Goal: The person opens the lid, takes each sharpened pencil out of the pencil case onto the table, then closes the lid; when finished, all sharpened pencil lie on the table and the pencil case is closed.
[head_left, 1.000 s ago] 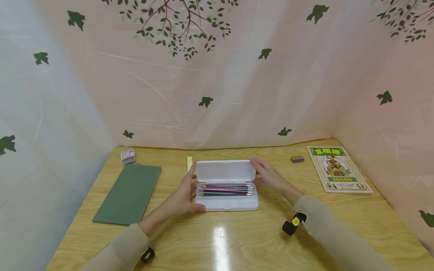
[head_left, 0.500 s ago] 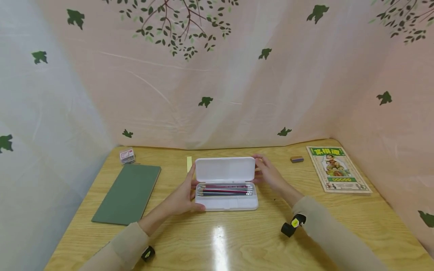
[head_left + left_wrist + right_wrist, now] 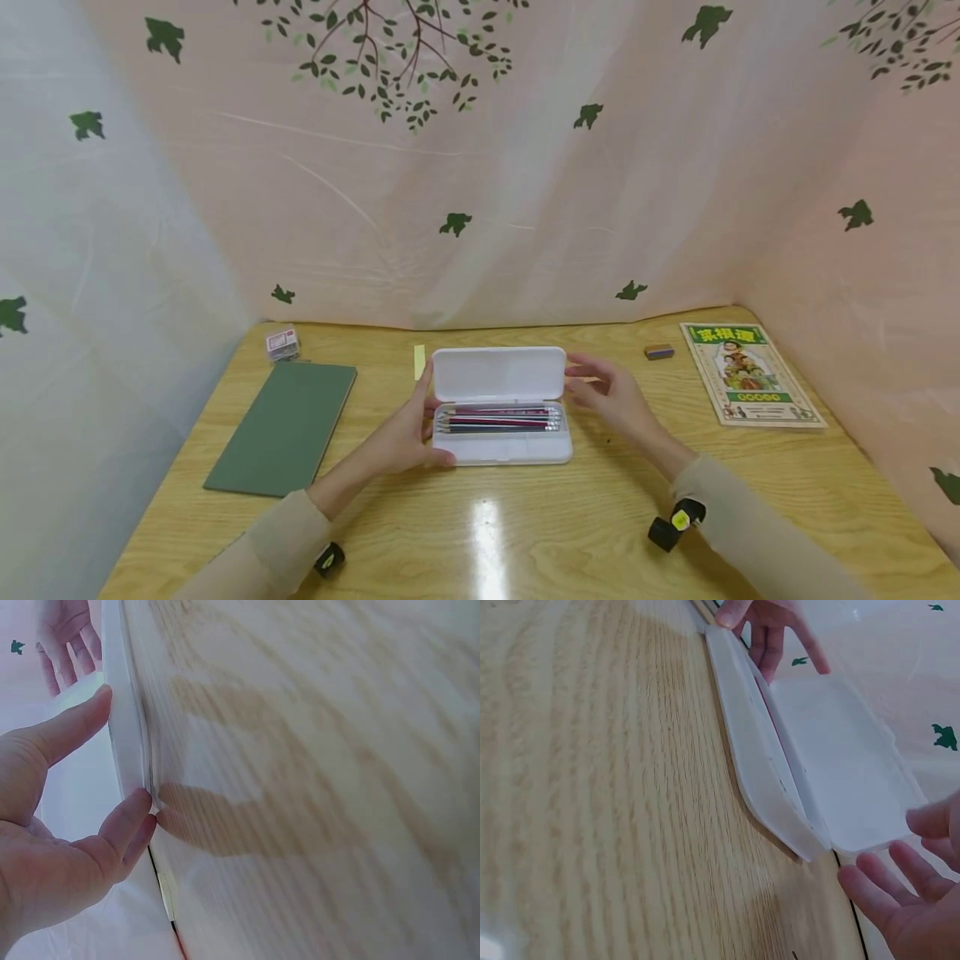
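Observation:
A white plastic pencil case [image 3: 483, 452] lies with its lid [image 3: 498, 375] raised, in the middle of the table. Several pencils [image 3: 498, 420], striped dark, red and white, lie side by side in its back part. My left hand [image 3: 405, 432] grips the case's left end, the thumb at the front corner and the fingers towards the back. My right hand [image 3: 617, 402] is beside the lid's right edge with its fingers loosely bent; in the right wrist view it holds nothing, and the fingertips [image 3: 870, 862] are close to the lid's corner.
A dark green notebook [image 3: 283, 429] lies to the left, with a small white box [image 3: 282, 344] behind it. Behind the case is a yellow strip [image 3: 419, 362]. An eraser [image 3: 659, 352] and an illustrated booklet [image 3: 752, 375] lie to the right. A printed curtain [image 3: 480, 275] encloses the table.
The lid has tipped further back and now stands up. My right hand has come off the lid's corner and moved slightly right. My left hand has stayed on the case.

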`<state>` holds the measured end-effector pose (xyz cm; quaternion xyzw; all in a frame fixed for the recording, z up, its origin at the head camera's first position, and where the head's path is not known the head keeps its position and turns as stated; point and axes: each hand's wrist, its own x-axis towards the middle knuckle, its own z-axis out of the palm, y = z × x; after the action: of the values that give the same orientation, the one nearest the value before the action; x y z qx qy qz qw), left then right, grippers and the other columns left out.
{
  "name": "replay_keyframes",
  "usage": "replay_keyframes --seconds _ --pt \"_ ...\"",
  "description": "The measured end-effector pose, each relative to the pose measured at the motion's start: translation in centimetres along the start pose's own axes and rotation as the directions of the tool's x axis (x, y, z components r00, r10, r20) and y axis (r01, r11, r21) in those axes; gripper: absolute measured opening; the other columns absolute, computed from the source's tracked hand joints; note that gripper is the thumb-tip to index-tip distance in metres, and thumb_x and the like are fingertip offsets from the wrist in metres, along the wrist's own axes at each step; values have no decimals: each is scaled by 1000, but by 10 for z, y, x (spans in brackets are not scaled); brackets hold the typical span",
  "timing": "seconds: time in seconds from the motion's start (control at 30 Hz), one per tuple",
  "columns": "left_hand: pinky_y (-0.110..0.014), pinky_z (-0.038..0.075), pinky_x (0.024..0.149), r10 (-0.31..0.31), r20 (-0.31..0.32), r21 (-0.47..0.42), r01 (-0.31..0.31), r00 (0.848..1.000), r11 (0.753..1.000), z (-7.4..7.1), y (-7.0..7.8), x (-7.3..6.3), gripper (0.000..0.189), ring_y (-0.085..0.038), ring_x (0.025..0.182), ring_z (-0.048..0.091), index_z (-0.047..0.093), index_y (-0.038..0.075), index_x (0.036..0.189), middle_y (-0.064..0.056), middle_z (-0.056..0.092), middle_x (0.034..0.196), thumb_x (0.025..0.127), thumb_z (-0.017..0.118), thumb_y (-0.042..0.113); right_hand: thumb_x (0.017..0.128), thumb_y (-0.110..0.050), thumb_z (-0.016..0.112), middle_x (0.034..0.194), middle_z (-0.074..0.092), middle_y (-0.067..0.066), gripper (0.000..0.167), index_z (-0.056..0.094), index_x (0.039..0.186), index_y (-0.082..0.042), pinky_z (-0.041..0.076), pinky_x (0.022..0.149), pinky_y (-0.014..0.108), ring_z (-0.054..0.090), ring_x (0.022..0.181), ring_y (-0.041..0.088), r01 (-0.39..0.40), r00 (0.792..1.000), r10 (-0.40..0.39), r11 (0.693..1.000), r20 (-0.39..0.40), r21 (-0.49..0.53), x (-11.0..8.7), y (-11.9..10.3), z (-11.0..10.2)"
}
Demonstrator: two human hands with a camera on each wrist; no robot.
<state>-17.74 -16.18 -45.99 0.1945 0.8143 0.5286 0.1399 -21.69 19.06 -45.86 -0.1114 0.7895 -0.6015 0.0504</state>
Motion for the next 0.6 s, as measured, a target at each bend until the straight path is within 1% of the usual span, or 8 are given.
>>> replay_keyframes --seconds 0.1,0.2,0.3,0.43,0.57,0.6 --pt "-45 47 103 15 -8 2 -15 1000 1000 1 0 1 141 -34 118 57 -20 19 160 -25 53 132 74 89 -1 99 -12 67 146 52 21 57 46 151 -6 55 93 40 63 117 40 39 994 -32 997 105 -65 -7 -1 -4" --pt "-49 43 107 37 -26 40 -36 999 999 2 0 2 140 -35 119 56 -20 16 160 -24 55 131 74 90 1 97 -12 70 157 37 20 69 37 157 -7 48 102 50 56 126 43 67 977 -42 991 210 -114 -11 -2 -7" --pt "-50 38 111 48 -39 72 -45 998 996 3 1 3 140 -34 121 55 -19 15 160 -23 57 130 74 90 3 95 -14 73 163 25 21 78 29 160 -8 41 105 58 48 133 47 79 957 -34 986 287 -147 -15 -2 -7" --pt "-51 35 112 51 -39 71 -48 998 996 4 0 3 141 -35 122 54 -20 14 160 -24 56 131 73 90 0 94 -17 75 165 20 19 85 24 162 -10 37 108 61 42 137 49 72 941 -17 986 339 -152 -20 2 -8" --pt "-50 36 112 47 -23 68 -45 999 997 4 1 3 141 -35 121 54 -21 13 159 -24 55 130 74 90 1 93 -13 76 166 15 20 89 21 163 -10 38 108 59 37 140 50 53 928 -5 991 372 -120 -24 4 -8" --pt "-49 38 111 43 -17 66 -42 999 997 3 1 3 141 -33 120 54 -22 15 159 -23 55 130 74 90 3 92 -12 76 166 14 20 90 20 163 -9 39 108 58 35 140 51 51 924 -6 993 381 -108 -24 4 -8"
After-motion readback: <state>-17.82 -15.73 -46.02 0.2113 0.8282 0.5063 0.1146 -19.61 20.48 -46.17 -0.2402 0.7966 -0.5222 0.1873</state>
